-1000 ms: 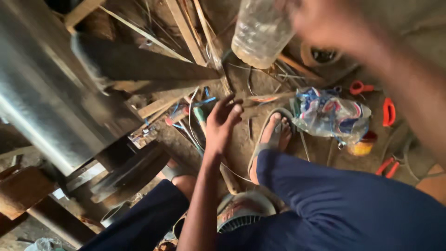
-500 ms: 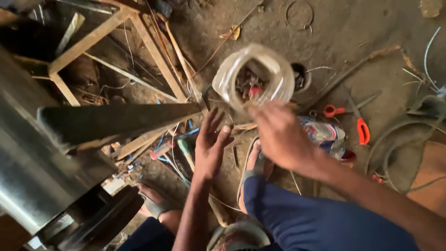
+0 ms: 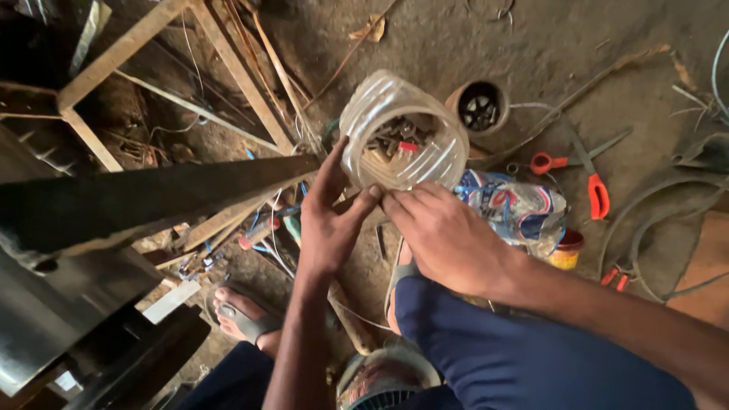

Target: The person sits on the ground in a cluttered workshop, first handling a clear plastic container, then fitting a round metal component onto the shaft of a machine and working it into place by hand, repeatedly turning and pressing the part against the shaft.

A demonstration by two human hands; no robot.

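A clear plastic jar (image 3: 402, 133) with its top cut away sits tilted toward me, with small metal parts and a red piece inside. My left hand (image 3: 328, 220) touches its near left side, thumb up along the wall. My right hand (image 3: 444, 237) holds its near rim from below with fingers pointing left. The fingertips of both hands meet under the jar. My knees in dark blue trousers (image 3: 524, 353) are beneath the hands.
Red-handled scissors (image 3: 585, 163) lie on the dirt floor at right, near a crumpled plastic bag (image 3: 516, 209) and a small round can (image 3: 480, 106). A dark metal beam (image 3: 144, 201) and a wooden frame (image 3: 228, 68) fill the left. Wires and pliers lie scattered.
The jar has come down from high in my right hand to in front of me. My left hand has risen from the floor to meet it, and both hands now hold it.
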